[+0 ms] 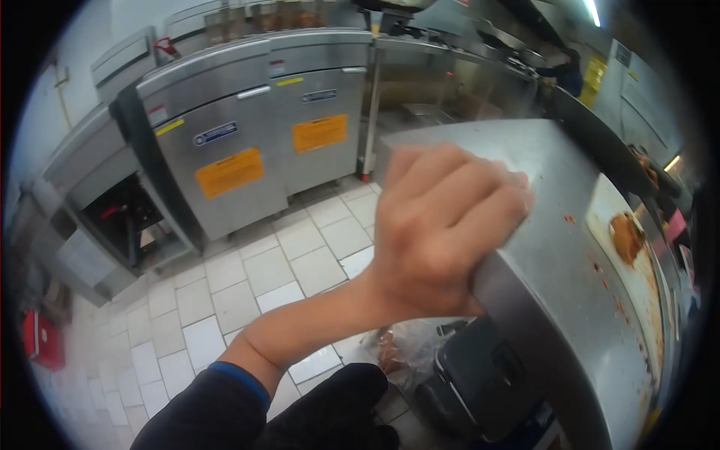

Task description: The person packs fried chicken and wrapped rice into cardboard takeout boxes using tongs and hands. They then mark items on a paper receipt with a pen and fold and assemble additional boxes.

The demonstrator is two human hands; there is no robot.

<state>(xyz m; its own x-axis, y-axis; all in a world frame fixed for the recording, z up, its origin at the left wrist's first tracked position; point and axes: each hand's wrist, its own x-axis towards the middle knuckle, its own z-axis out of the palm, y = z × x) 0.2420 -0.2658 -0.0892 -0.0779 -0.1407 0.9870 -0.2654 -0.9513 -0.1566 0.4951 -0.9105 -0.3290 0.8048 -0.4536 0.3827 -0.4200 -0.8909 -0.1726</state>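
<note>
My left hand point(442, 232) reaches in from the lower left, out of a dark sleeve point(210, 412) with a blue cuff. Its fingers are curled into a fist, and the hand is slightly blurred. It sits at the near edge of a stainless steel table point(555, 247), overlapping the table's corner. Whether it presses on the edge or hovers just before it, I cannot tell. Anything inside the closed fingers is hidden. My right hand is out of the picture. On the table, a white cutting board point(604, 202) carries a browned piece of food point(626, 238).
Brown scraps point(598, 268) dot the tabletop beside the board. Below the table edge stand a dark bin point(487, 375) and a clear plastic bag point(420, 345). Steel cabinets point(232, 135) line the far side of the tiled floor point(225, 300). A person point(566, 73) is in the back right.
</note>
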